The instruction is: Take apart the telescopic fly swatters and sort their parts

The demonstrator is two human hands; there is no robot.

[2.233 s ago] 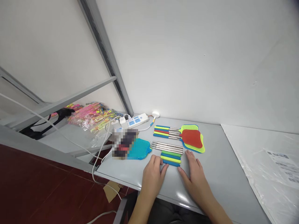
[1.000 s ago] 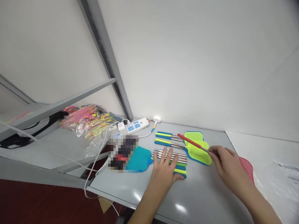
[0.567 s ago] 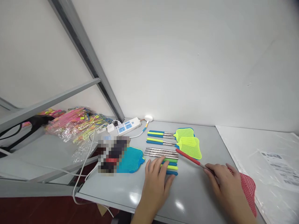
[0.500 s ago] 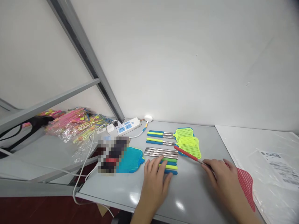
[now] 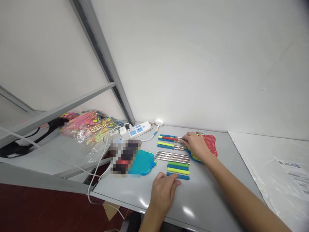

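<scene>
While the right hand [image 5: 196, 145] reaches to the right of centre, its fingers bend down over the shaft of the red swatter [image 5: 210, 144]; whether they grip it or only rest on it is hidden. That swatter lies atop the other swatters [image 5: 166, 144], its red handle to the left among blue and yellow ones, its mesh head to the right, partly behind the hand.

Lower down, near the middle of the frame, the left hand [image 5: 165, 191] has its fingers curled and slightly parted, the index fingertip on the lowest blue grip [image 5: 182, 177] and the thumb just below; whether it has hold of that grip cannot be told. Above it lie a yellow, a blue and a green grip [image 5: 178, 163], then a row of metal rods [image 5: 172, 157] side by side, between the grips and the stacked swatters.

Left of the rods lies a blue swatter head [image 5: 145, 162], beside a pixelated patch. A white power strip [image 5: 140, 130] sits above it, near a round white device [image 5: 159, 122] by the wall. Bright plastic bags [image 5: 88, 125] fill the left of the frame, and a white sheet [image 5: 270, 167] covers the right side of the table [image 5: 217, 199].
</scene>
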